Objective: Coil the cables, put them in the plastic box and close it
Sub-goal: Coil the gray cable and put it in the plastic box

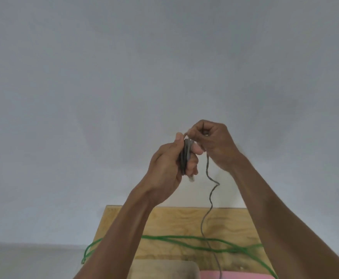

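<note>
Grey cable (pixel 210 190) coil clamped in left hand (pixel 169 168); right hand (pixel 215 143) pinches strand above plywood table (pixel 164 220).

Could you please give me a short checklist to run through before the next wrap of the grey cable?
1. Coil held firmly: ok. The left hand grips the bundle of the grey cable.
2. Feeding strand under control: ok. The right hand pinches the strand just above the coil.
3. Slack free to come up: cannot tell. The strand hangs kinked down to the wooden table and crosses the green cable there; a snag is possible.
4. Green cable coiled: not ok. It lies loose across the table, one loop hanging off the left edge.
5. Plastic box ready: cannot tell. No box shows clearly in view.
</note>
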`<state>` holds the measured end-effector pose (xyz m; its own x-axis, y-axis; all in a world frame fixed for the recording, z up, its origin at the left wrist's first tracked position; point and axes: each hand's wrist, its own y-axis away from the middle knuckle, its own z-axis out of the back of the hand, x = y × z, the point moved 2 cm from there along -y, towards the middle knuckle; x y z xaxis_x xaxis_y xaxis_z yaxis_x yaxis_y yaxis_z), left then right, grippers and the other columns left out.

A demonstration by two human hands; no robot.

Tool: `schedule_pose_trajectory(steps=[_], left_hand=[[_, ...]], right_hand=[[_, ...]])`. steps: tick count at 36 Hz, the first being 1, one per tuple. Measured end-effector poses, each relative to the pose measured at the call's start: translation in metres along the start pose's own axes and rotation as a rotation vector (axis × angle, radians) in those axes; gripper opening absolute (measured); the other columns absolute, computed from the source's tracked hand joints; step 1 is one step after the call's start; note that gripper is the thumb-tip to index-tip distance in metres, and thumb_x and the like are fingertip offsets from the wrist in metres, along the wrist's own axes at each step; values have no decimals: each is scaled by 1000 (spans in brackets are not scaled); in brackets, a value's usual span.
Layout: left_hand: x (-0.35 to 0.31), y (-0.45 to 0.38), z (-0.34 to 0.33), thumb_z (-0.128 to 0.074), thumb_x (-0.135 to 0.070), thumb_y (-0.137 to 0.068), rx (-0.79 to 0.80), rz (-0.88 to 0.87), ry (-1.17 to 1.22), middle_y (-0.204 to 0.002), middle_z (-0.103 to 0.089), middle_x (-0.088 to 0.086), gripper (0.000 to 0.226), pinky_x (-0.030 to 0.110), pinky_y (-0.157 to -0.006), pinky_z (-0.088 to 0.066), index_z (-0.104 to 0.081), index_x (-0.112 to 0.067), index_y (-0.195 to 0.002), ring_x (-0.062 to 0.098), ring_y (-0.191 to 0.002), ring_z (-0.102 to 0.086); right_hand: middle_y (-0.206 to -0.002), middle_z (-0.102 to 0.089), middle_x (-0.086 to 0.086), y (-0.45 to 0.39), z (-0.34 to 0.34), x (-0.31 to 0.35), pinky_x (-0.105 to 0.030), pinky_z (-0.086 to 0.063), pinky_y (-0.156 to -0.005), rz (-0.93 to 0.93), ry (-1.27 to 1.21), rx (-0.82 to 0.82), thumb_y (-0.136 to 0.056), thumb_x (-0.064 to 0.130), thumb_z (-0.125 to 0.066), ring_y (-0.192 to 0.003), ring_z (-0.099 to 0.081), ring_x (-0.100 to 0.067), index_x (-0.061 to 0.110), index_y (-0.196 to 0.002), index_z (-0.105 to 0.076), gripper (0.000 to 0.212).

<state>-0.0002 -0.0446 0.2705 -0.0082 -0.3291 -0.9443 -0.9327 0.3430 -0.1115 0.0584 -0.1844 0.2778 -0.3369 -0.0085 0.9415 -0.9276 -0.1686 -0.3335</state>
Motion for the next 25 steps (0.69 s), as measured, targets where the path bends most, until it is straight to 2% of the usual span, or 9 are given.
schedule_pose_trajectory(steps=[2,5,7,11,13,16,20,23,25], left_hand=[[-8,-4,-3,-33,-37,-103,17,-50,70,-61,-49,7,52,31,-66,-46,-69,-3,-90,19,-57,-47],[-22,-10,-1,-37,-32,-103,22,-122,37,-68,-51,7,45,33,-74,-47,-69,-2,-103,18,-63,-49],[-33,-13,2,-37,-28,-106,-5,-146,-55,-71,-52,4,40,30,-77,-49,-68,-3,-112,16,-65,-50],[-40,-19,13,-37,-23,-108,-84,-145,-70,-71,-55,0,39,25,-79,-52,-63,1,-123,12,-68,-53],[-36,-20,23,-38,-25,-108,-136,-143,-139,-72,-55,-1,40,25,-80,-51,-62,1,-126,12,-70,-53],[-31,-19,34,-36,-29,-108,-205,-174,-418,-71,-59,-10,46,28,-81,-49,-62,9,-118,12,-77,-57],[-23,-15,39,-32,-40,-107,-212,-159,-612,-77,-62,-11,57,48,-85,-50,-61,9,-111,9,-83,-59],[-19,-13,33,-25,-49,-105,-172,-96,-642,-83,-61,-4,60,35,-76,-49,-66,-5,-107,9,-80,-59],[-17,-12,28,-18,-54,-103,-124,-55,-653,-83,-61,-4,69,22,-73,-47,-62,-1,-101,6,-77,-61]], right_hand=[[-57,-60,-3,9,-7,-16,-30,-34,-51,-38,-88,35,-76,51,-77,-52,-48,-20,21,-68,-69,32],[-47,-51,11,34,-31,-35,-20,-31,-44,-71,-82,85,-88,44,-68,-44,-42,-9,31,-53,-63,38],[-49,-40,10,48,-46,-45,-14,-27,-43,-88,31,89,-99,35,-54,-42,-32,-4,29,-60,-57,39],[-56,-42,13,66,-65,-42,-11,-36,-55,-88,218,141,-104,30,-44,-51,-40,-1,44,-86,-61,29],[-55,-43,14,71,-67,-31,-16,-35,-53,-54,269,162,-105,32,-42,-50,-41,-4,37,-98,-63,23],[-55,-41,5,69,-58,-14,-31,-39,-53,38,387,137,-104,28,-45,-51,-45,-26,21,-100,-69,25],[-43,-42,12,65,-46,-3,-12,-28,-49,70,506,244,-103,29,-48,-39,-37,-9,15,-92,-70,28],[-46,-50,25,61,-43,6,-12,-30,-50,99,611,334,-101,22,-52,-42,-46,-6,10,-90,-70,25],[-50,-53,23,52,-36,16,-12,-31,-51,163,639,310,-98,18,-59,-45,-50,-4,14,-85,-70,18]])
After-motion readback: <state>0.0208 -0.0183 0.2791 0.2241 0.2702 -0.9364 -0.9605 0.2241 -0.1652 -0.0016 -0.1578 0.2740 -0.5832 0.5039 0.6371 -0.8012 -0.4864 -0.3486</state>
